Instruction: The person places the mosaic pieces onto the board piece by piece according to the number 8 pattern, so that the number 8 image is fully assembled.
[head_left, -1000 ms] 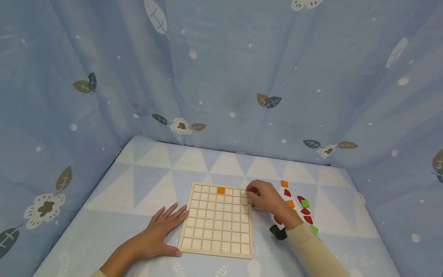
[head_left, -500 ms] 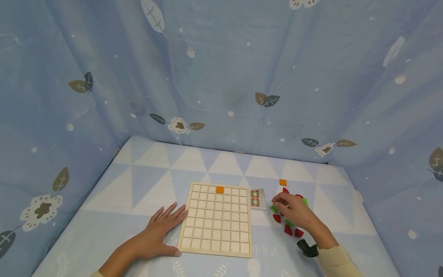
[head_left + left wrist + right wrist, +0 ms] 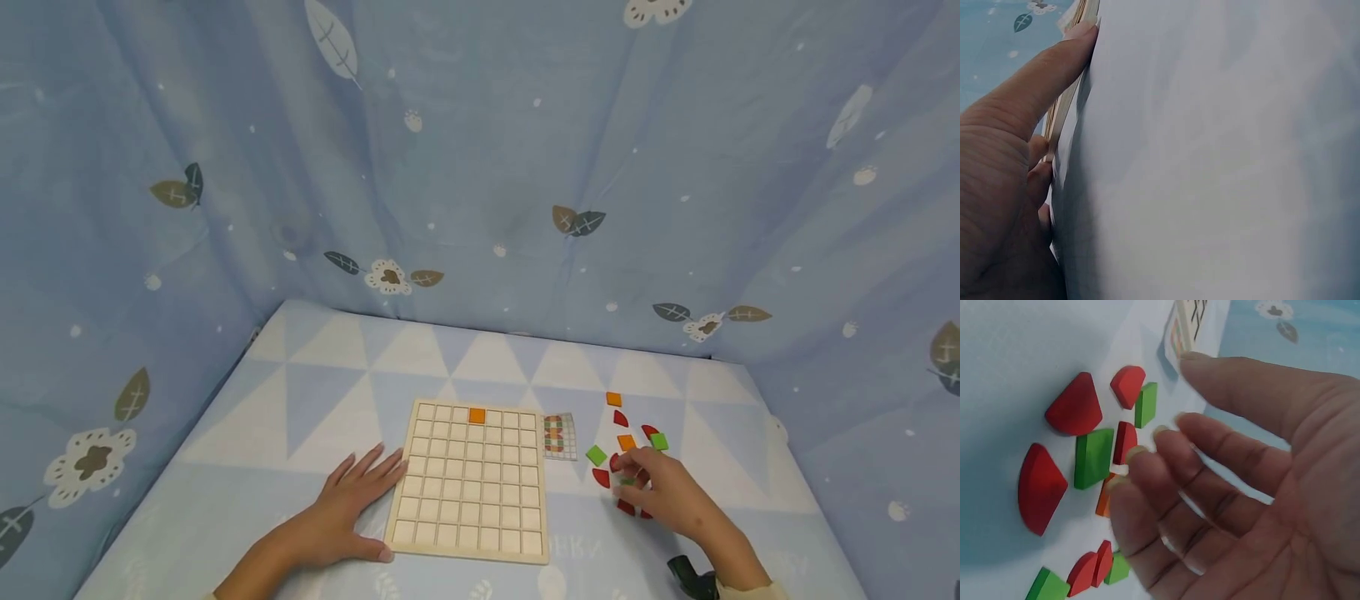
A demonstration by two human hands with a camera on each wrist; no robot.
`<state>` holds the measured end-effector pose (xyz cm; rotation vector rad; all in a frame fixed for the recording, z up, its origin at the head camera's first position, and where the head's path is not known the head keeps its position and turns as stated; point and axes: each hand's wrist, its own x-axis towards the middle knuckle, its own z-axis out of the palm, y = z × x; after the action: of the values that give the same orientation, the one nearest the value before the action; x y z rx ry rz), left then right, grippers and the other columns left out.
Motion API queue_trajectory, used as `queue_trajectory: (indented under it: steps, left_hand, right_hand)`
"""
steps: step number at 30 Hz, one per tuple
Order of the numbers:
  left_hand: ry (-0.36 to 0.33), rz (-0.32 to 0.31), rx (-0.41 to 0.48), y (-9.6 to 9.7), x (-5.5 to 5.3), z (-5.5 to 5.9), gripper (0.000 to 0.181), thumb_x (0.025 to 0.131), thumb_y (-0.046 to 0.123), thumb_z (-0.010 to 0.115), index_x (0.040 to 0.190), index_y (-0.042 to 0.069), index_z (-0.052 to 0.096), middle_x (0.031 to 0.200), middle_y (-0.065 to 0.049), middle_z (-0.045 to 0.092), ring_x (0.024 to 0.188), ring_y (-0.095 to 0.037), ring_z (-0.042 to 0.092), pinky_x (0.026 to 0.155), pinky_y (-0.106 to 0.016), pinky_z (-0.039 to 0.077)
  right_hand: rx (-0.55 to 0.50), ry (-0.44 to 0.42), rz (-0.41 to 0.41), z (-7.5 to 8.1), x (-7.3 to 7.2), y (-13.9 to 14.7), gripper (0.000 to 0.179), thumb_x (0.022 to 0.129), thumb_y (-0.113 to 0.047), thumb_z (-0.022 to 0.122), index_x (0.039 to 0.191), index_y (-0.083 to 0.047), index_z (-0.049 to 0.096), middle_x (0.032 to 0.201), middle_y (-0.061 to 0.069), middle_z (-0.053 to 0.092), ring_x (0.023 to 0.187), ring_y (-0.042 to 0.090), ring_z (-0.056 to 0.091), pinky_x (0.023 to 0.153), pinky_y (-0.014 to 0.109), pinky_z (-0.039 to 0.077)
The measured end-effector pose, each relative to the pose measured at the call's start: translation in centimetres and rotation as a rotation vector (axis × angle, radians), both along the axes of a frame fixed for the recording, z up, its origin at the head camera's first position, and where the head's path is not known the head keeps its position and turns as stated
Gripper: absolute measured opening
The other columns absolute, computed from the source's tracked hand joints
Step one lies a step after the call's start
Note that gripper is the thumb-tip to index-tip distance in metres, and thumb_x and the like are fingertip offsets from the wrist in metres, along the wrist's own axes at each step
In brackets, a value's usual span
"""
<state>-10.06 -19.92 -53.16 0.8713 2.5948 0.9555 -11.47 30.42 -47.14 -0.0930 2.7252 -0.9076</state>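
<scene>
A square wooden grid board [image 3: 471, 492] lies on the table, with one orange square tile [image 3: 477, 415] in its top row. My left hand [image 3: 348, 512] lies flat with spread fingers along the board's left edge; the left wrist view has its thumb [image 3: 1054, 75] against the edge. Over loose tiles right of the board hovers my right hand [image 3: 663, 493], partly hiding them. Its fingers are loosely bent and apart from the thumb, holding nothing. Near its fingertips in the right wrist view are a green tile [image 3: 1094, 459] and red quarter-round tiles [image 3: 1077, 406].
A small pattern card [image 3: 558, 436] lies against the board's right side. More tiles are scattered beyond my right hand, among them an orange square [image 3: 613, 399] and a green square [image 3: 658, 441]. Blue patterned curtains [image 3: 480, 167] close off the table's back and sides.
My right hand has moved from the board's upper right corner to the loose tiles, then slightly closer to me, uncovering the pattern card. My left hand stays in place.
</scene>
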Motion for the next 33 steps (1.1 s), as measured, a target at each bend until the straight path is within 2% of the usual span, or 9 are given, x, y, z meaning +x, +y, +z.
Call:
queue_trajectory:
  steps: [6, 13, 17, 26, 33]
  left_hand:
    - [0.009, -0.003, -0.02, -0.1, -0.1, 0.1, 0.113, 0.079, 0.067, 0.079, 0.166, 0.016, 0.03, 0.173, -0.004, 0.022, 0.159, -0.042, 0.006, 0.115, -0.022, -0.021]
    - [-0.013, 0.009, -0.003, 0.2, 0.1, 0.3, 0.112, 0.078, 0.069, 0.078, 0.166, 0.018, 0.032, 0.173, -0.004, 0.023, 0.159, -0.042, 0.006, 0.115, -0.022, -0.02]
    - [-0.002, 0.013, -0.013, 0.2, 0.2, 0.2, 0.112, 0.078, 0.069, 0.078, 0.166, 0.019, 0.032, 0.173, -0.004, 0.023, 0.159, -0.042, 0.007, 0.115, -0.023, -0.02]
    - [0.094, -0.004, -0.011, 0.1, 0.2, -0.2, 0.11, 0.081, 0.068, 0.077, 0.166, 0.014, 0.033, 0.172, -0.008, 0.025, 0.157, -0.045, 0.011, 0.117, -0.024, -0.02]
    - [0.078, -0.001, -0.016, 0.2, 0.1, -0.1, 0.111, 0.08, 0.068, 0.077, 0.166, 0.014, 0.032, 0.172, -0.007, 0.024, 0.157, -0.045, 0.01, 0.117, -0.024, -0.02]
  right_hand:
    - [0.135, -0.054, -0.047, -0.6, 0.4, 0.0, 0.031, 0.083, -0.018, 0.089, 0.108, -0.011, 0.073, 0.089, -0.001, 0.058, 0.079, 0.017, 0.052, 0.064, 0.028, 0.05]
    - [0.217, -0.051, -0.029, -1.3, 0.8, 0.0, 0.024, 0.083, -0.019, 0.089, 0.102, -0.014, 0.075, 0.082, -0.002, 0.054, 0.076, 0.016, 0.05, 0.065, 0.031, 0.046]
    - [0.218, -0.047, -0.033, -1.8, 0.8, 0.1, 0.023, 0.083, -0.018, 0.089, 0.1, -0.015, 0.074, 0.08, -0.001, 0.053, 0.075, 0.016, 0.05, 0.064, 0.03, 0.044]
    - [0.194, -0.054, -0.053, -2.2, 0.6, 0.1, 0.021, 0.084, -0.014, 0.088, 0.095, -0.014, 0.07, 0.079, 0.0, 0.054, 0.074, 0.016, 0.05, 0.063, 0.03, 0.044]
    - [0.157, -0.087, -0.102, -2.7, 0.6, 0.0, 0.026, 0.083, -0.014, 0.089, 0.096, -0.011, 0.067, 0.081, 0.0, 0.056, 0.077, 0.017, 0.052, 0.066, 0.029, 0.049]
